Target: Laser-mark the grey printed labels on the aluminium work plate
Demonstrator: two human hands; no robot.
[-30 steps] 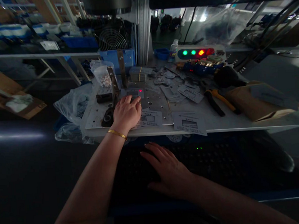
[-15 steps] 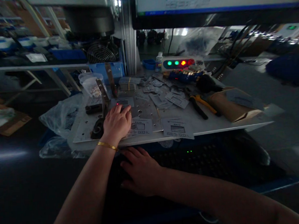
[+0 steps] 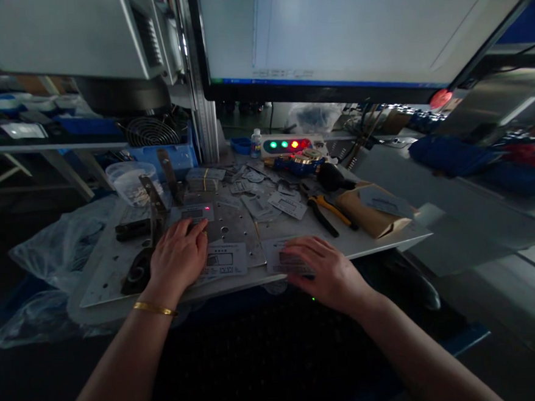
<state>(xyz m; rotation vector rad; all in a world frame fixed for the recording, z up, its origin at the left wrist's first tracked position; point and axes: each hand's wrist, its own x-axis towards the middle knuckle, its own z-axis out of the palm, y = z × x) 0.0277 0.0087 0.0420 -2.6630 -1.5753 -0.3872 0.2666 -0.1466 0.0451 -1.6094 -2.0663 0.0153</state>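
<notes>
The pale bench top (image 3: 304,230) carries a drilled metal plate (image 3: 240,232) on its left. Right of it lie a printed card (image 3: 274,260) at the front edge, scattered cards (image 3: 286,205) farther back, yellow-and-black pliers (image 3: 324,219) and a brown paper packet (image 3: 362,213); a small bottle (image 3: 256,145) stands behind them.

Light: dim overall, darkest low at left
Floor (image 3: 499,312): grey, visible at right
Rear bench (image 3: 39,147): long, at left, bearing blue bins (image 3: 90,125)
Worktable (image 3: 306,231): pale-topped, rounded at near left corner

Card (image 3: 193,213) grey with glowing red mark (image 3: 207,208); bracelet (image 3: 155,308) gold; pliers (image 3: 335,211) yellow and black; bag (image 3: 364,215) brown
</notes>
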